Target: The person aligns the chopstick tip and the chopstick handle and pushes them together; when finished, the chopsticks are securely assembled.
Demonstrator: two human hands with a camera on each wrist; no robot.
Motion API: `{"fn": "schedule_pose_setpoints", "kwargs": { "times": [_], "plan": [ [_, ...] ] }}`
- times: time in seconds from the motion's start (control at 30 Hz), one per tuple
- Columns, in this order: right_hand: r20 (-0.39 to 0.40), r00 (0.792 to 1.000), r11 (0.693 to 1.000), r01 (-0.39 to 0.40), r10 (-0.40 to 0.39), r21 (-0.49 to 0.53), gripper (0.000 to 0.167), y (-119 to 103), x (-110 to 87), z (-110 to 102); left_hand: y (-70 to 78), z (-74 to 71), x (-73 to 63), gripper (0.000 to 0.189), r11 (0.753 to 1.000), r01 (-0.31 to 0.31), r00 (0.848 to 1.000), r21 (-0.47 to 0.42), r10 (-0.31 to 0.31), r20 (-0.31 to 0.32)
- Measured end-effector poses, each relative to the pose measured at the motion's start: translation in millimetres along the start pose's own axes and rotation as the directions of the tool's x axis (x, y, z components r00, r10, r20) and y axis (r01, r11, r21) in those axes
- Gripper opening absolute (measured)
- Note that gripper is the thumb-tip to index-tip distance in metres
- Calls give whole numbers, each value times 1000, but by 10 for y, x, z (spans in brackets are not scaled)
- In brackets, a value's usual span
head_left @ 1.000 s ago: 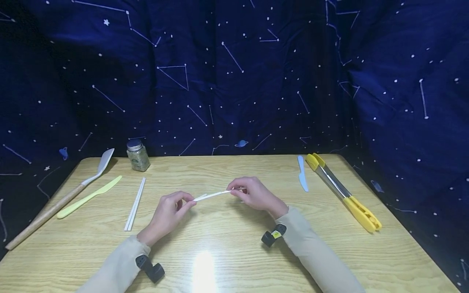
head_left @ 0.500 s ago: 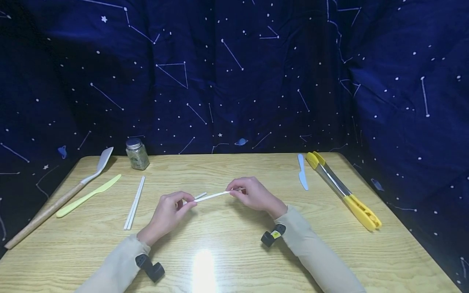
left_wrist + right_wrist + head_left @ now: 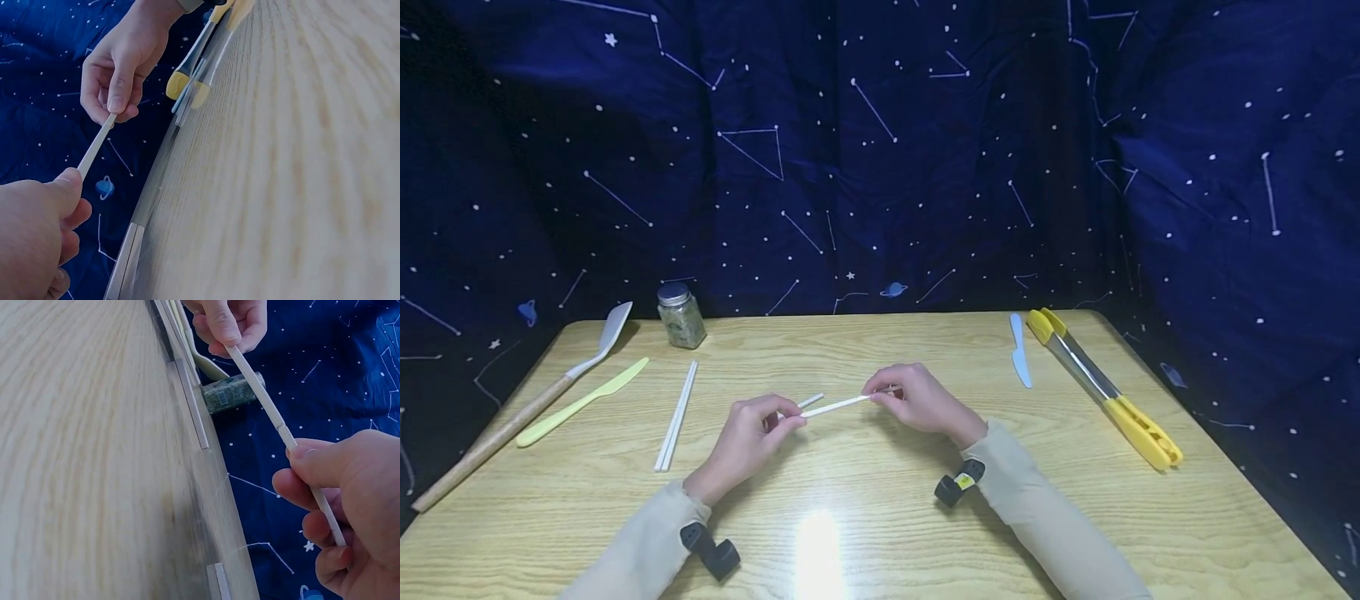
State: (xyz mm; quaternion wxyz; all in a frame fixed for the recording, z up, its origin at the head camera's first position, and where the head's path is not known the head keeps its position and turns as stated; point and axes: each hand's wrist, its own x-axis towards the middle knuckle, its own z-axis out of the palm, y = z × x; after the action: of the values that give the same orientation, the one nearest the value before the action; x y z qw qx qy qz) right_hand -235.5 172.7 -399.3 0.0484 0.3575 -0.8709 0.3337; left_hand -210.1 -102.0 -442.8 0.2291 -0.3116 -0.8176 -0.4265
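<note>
A thin pale chopstick [image 3: 837, 406] spans the gap between both hands, raised off the table. My left hand [image 3: 747, 437] pinches one end between thumb and fingers. Nearer the other end, my right hand [image 3: 925, 402] pinches it, and in the right wrist view the chopstick [image 3: 269, 407] runs on past the thumb along the curled fingers. There it shows a small dark notch or crack across its side. Just behind the left fingertips, another pale stick [image 3: 812, 400] shows, partly hidden by that hand. In the right wrist view, a pale stick [image 3: 191, 403] lies on the table.
On the left are a wooden-handled spatula [image 3: 561, 387], a yellow knife [image 3: 583, 405], a pair of white chopsticks [image 3: 676, 417] and a jar [image 3: 681, 317] with a metal lid. A blue knife [image 3: 1019, 350] and yellow-tipped tongs [image 3: 1105, 390] lie right on the wooden table [image 3: 925, 533].
The end of the second stick behind the left hand now shows apart from the held chopstick, where before they nearly overlapped. Both hands keep their pinch and have hardly moved.
</note>
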Motion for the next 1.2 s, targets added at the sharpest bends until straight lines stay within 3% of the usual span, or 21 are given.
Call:
{"fn": "schedule_pose_setpoints", "kwargs": {
  "times": [0.43,0.67,0.77,0.97,1.2],
  "plan": [
    [-63,996,997,63,-66,-40,5,16,-13,63,-12,19,-25,9,997,-5,999,-77,9,47],
    [-27,998,998,50,-51,-33,6,-9,-22,27,17,14,-32,8,995,37,994,-93,-27,106],
    [13,999,998,51,-51,-26,7,-23,-17,8,44,-4,-28,5,989,82,982,-122,-60,182],
    [71,997,999,43,-42,-7,6,-65,-16,-2,99,-20,-16,8,967,179,935,-184,-108,339],
    [123,989,994,93,-86,-49,5,-129,-13,-27,158,-9,-12,10,944,221,905,-246,-104,413]
  ]
}}
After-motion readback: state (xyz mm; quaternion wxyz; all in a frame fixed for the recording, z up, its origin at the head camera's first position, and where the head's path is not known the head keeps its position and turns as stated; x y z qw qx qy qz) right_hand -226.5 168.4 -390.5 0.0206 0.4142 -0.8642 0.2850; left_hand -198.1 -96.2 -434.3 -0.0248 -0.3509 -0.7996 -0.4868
